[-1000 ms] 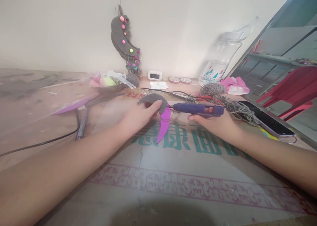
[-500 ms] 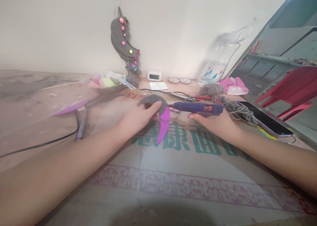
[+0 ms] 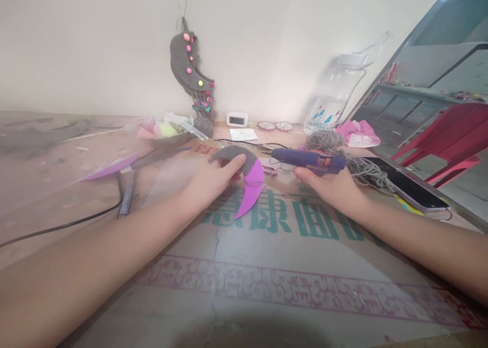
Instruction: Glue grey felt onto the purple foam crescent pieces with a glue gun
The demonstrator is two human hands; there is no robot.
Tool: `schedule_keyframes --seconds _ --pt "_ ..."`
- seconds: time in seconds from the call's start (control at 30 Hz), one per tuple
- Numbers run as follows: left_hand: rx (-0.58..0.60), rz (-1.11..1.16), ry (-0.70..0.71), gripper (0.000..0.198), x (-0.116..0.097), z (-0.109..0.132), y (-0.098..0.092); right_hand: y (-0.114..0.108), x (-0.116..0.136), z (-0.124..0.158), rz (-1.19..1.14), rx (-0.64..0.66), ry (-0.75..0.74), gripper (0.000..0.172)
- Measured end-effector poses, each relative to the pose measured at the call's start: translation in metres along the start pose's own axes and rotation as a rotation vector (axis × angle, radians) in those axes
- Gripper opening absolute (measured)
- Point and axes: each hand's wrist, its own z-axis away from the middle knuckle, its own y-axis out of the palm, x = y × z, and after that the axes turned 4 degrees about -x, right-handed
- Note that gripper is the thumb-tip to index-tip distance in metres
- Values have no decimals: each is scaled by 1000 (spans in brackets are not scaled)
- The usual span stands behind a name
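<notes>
My left hand (image 3: 219, 178) pinches a purple crescent moon cutout (image 3: 253, 180) at its upper part, thumb on top. Grey yarn (image 3: 234, 153) is wound tightly round that upper half, while the lower half shows bare purple with one loose strand across it. In my right hand (image 3: 328, 184) is a blue hot glue gun (image 3: 307, 158), its nozzle pointing left, a short way to the right of the crescent and apart from it. Beyond the glue gun lies a loose heap of grey yarn (image 3: 324, 139).
A finished grey crescent with pompoms (image 3: 181, 58) leans on the wall. Behind my hands stand a small digital clock (image 3: 237, 119) and a clear water bottle (image 3: 335, 94). A phone (image 3: 407, 183) lies at right, a marker (image 3: 127, 198) and black cable (image 3: 68, 228) at left.
The glue gun's nozzle has drawn back from the crescent's edge and tilted slightly up. The crescent has turned a little, its lower tip swinging left.
</notes>
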Motion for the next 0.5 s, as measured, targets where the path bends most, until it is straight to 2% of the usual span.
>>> schedule_keyframes --seconds 0.2,0.37,0.5 --pt "21 -15 -2 53 1 -1 1 -10 8 -2 -43 65 -86 25" --pt "17 11 39 45 -3 0 2 -22 26 -11 -71 55 -156 35" --pt "41 11 41 43 -6 2 1 -25 44 -23 -25 51 -170 28"
